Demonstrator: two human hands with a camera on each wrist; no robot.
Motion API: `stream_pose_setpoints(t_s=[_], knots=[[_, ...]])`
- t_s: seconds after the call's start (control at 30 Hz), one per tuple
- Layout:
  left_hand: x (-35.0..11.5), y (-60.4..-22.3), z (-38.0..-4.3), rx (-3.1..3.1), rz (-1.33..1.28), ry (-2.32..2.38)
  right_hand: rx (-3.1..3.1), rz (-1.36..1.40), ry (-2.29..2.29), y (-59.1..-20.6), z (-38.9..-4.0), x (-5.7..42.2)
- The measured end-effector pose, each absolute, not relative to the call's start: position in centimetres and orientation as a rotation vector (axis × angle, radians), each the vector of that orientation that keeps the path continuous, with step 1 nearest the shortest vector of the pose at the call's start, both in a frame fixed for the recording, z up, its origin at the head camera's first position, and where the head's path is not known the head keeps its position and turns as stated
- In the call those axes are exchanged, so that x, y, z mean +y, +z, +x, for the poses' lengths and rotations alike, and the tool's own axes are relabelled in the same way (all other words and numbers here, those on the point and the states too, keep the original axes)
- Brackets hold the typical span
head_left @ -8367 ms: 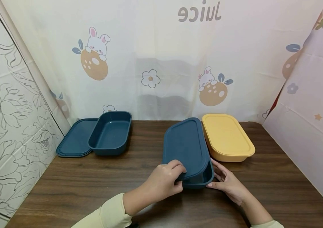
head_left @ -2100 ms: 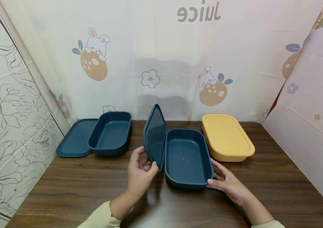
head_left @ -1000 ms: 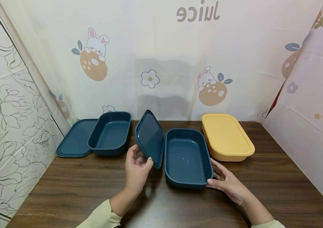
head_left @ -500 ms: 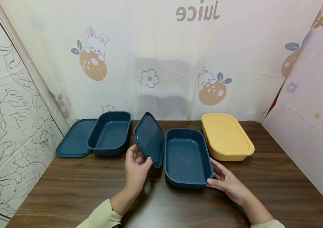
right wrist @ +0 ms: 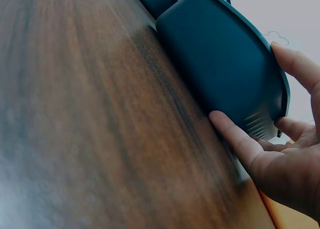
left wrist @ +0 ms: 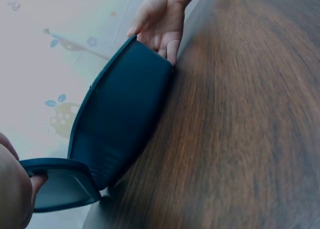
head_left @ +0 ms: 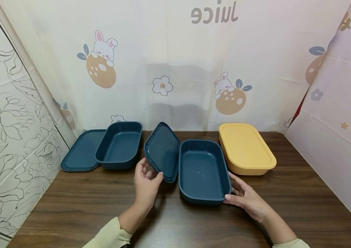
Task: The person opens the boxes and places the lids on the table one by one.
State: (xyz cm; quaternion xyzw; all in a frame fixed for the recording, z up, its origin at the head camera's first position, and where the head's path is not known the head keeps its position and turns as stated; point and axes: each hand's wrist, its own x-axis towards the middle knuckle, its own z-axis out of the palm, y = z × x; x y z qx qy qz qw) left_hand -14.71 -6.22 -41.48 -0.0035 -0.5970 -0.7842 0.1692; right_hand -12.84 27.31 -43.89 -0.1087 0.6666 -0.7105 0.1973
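Observation:
My left hand (head_left: 146, 184) pinches the near corner of a dark blue lid (head_left: 163, 151), thumb on the side facing up and fingers behind. The lid stands tilted, leaning leftward, its lower right edge close beside a dark blue food container (head_left: 204, 172). In the left wrist view the lid (left wrist: 62, 189) meets the table near the container's corner. My right hand (head_left: 248, 199) holds the container's near right corner, thumb at the front and fingers along the right side. The right wrist view shows its digits spread around the container's wall (right wrist: 220, 54). The container is uncovered, with nothing inside.
At the back left, a second dark blue container (head_left: 120, 144) without a lid overlaps another blue lid (head_left: 83, 151) lying flat. A yellow container with its lid on (head_left: 246, 148) stands behind my right hand. Patterned curtain (head_left: 181, 44) hangs behind the brown wooden table (head_left: 85, 206).
Earlier the lid lay askew over the container; my left hand has lifted it off leftward, stood it up and lately tilted it a little further left. My right hand stays at the corner.

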Motion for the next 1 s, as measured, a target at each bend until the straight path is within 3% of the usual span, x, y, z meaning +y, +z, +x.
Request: stream_pose_setpoints(t_s=[1.0], knots=[[-5.8, -42.8, -16.5, -1.568, 0.284, -2.404, 1.866, -0.298, -1.987, -43.8, -12.8, 27.3]])
